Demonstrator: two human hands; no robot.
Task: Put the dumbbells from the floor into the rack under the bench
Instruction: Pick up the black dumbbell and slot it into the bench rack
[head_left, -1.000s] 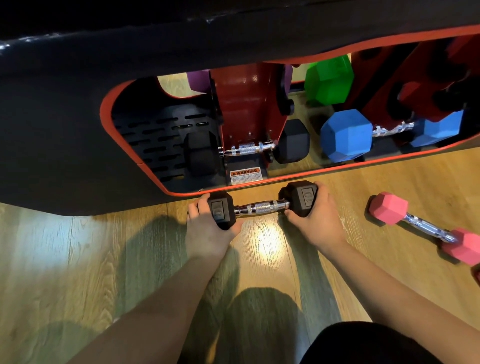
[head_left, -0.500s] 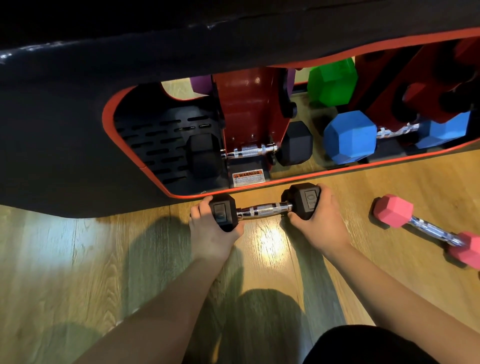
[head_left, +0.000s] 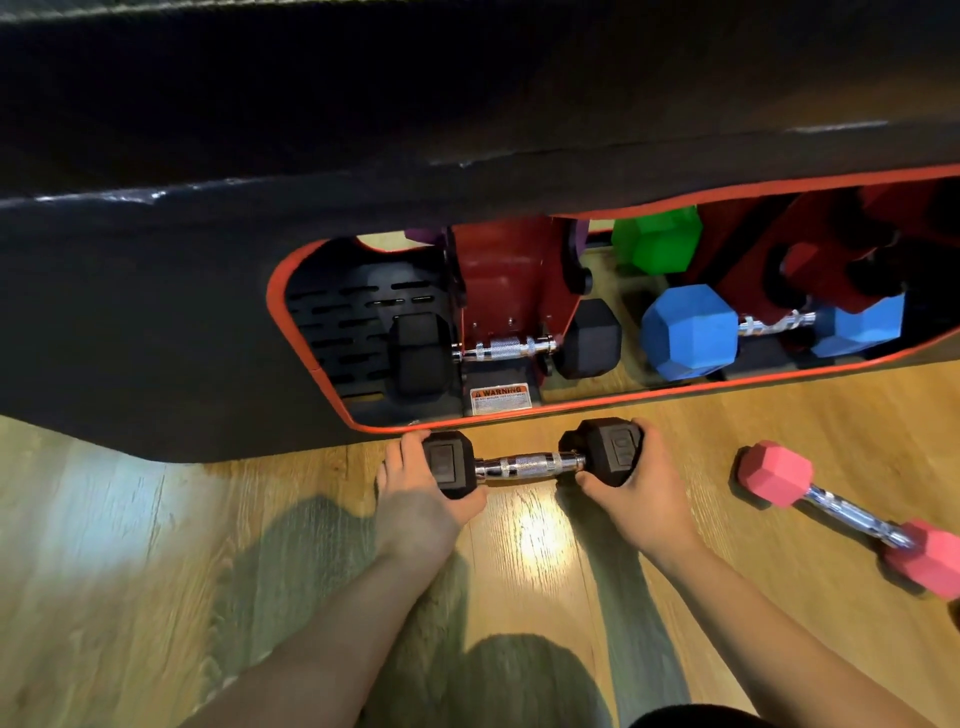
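Both hands still hold the black dumbbell (head_left: 530, 460) by its ends, as a moment ago: the left hand (head_left: 421, 499) curls round the left head, the right hand (head_left: 641, 491) round the right. It remains on the wooden floor (head_left: 130, 545), just in front of the rack (head_left: 514, 291) under the bench (head_left: 311, 130). A pink dumbbell (head_left: 844, 512) lies to the right, unmoved.

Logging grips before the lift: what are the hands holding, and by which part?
Both hold the black dumbbell by its heads: the left hand grips the left head, the right hand the right. The chrome handle is bare.
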